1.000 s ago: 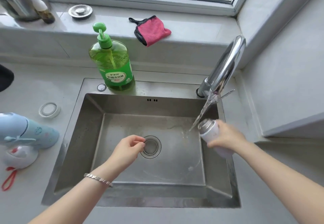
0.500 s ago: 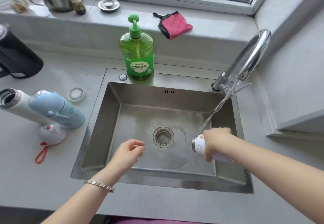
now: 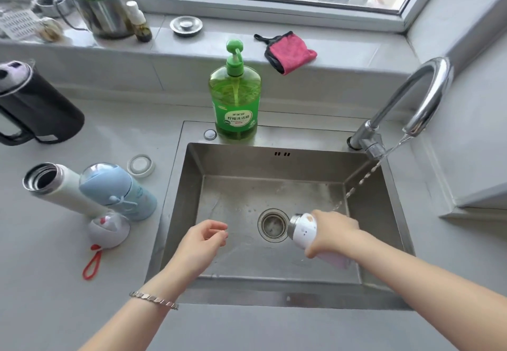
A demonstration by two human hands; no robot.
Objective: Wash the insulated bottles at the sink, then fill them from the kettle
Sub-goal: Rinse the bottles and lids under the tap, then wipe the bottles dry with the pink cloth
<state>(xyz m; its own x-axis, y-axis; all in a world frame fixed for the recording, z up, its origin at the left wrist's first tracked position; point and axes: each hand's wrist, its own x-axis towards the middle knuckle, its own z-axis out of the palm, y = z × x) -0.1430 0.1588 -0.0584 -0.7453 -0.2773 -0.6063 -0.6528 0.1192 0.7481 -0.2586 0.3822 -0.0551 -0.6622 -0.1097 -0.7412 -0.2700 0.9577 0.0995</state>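
While water runs from the tap (image 3: 417,95), right hand (image 3: 333,231) gripping tilted bottle (image 3: 303,230) over drain (image 3: 273,224), left hand (image 3: 203,240) empty, loosely curled.

A home kitchen: steel sink (image 3: 274,158), dish soap (image 3: 235,100), kettle (image 3: 35,106) on counter.

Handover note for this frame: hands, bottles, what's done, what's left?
Right hand grips the white-and-pink bottle, tipped mouth-down toward the drain.
Left hand empty, loosely curled over the sink.
Faucet is running.
White bottle, open, and blue bottle stand on the counter beside a cap; black kettle behind.
Left: wash those two, fill all.
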